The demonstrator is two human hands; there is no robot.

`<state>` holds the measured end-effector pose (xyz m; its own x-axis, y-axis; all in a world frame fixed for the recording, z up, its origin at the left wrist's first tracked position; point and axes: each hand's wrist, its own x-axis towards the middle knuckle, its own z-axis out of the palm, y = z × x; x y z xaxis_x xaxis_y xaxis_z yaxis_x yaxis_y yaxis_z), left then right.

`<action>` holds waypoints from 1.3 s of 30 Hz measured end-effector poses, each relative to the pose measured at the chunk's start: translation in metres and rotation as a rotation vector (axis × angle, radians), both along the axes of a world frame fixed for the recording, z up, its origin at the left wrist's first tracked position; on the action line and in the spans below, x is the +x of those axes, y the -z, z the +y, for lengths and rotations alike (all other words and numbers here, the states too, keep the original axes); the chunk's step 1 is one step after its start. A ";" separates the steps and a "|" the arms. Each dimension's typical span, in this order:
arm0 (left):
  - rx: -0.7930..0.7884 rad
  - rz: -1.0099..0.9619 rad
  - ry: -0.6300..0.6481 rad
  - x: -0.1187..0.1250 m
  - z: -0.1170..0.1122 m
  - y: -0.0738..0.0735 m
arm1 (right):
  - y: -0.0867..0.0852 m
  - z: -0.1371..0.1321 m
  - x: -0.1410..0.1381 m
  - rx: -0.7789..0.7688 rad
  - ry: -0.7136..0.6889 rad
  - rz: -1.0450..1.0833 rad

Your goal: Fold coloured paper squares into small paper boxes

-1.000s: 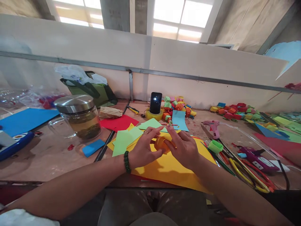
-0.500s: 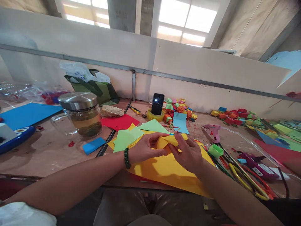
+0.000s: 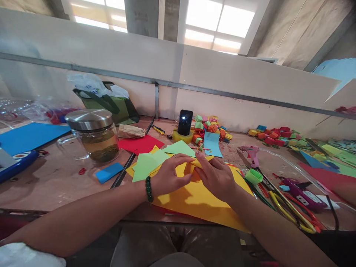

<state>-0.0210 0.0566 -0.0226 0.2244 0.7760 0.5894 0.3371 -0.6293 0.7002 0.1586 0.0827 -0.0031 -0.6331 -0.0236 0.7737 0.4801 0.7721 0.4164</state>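
In the head view, the only one, the person's left hand (image 3: 170, 176) and right hand (image 3: 219, 178) share a folded yellow paper piece (image 3: 189, 169), held between them above a large yellow sheet (image 3: 205, 209). The left hand is loosely curled, thumb and forefinger spread around the piece's near left end. The right hand is drawn in tighter, its thumb laid along the top and its fingers bent against the folds; the far-side fingers are hidden, so their exact hold cannot be told.

Half a second ago the piece showed a broad, pale flap towards the camera; now more of it is tucked between the hands, with a shadowed hollow facing the left thumb. That suggests the paper is being turned or pressed into shape rather than let go; whether any fold has set cannot be told.

Beyond the left hand's fingers lie light green sheets (image 3: 148, 163). Just to the right of the right hand, a small green paper box (image 3: 253, 176) sits on the bench (image 3: 55, 185), with a pink glue gun (image 3: 252, 155) behind it.
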 end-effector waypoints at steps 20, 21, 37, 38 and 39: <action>-0.369 -0.015 -0.056 -0.002 0.013 0.003 | 0.014 0.009 -0.007 -0.323 0.026 -0.061; -0.368 -0.007 -0.065 -0.002 0.013 0.002 | 0.014 0.010 -0.005 -0.350 0.038 -0.051; -0.213 0.236 -0.166 -0.002 0.005 0.004 | 0.010 0.010 -0.002 -0.947 -0.006 0.160; -0.208 0.230 -0.163 -0.001 0.005 0.004 | 0.010 0.011 -0.001 -1.013 -0.040 0.155; -0.203 0.224 -0.160 -0.001 0.005 0.005 | 0.010 0.012 -0.001 -1.059 -0.075 0.157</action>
